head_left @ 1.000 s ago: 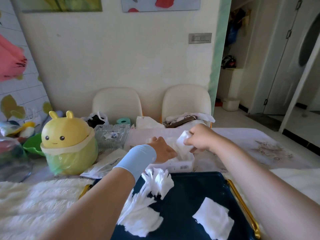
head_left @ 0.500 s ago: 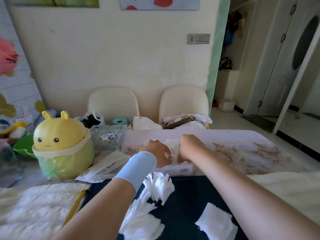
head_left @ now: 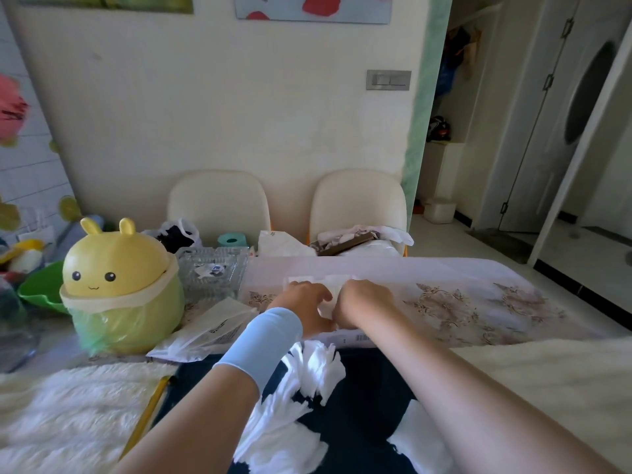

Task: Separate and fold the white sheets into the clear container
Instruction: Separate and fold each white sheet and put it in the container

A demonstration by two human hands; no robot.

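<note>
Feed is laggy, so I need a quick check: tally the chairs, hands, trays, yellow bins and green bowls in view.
Chairs: 2
Hands: 2
Tray: 1
Yellow bin: 1
Green bowl: 1
Total: 7

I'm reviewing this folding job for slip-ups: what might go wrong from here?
1. The left hand and right hand crowd over the small clear plastic container, hiding most of the white sheet between them; it may crumple or spring unfolded on release.
2. The left forearm passes over the ragged pile of loose white sheets on the dark navy tray; pulling back might drag or scatter them.
</note>
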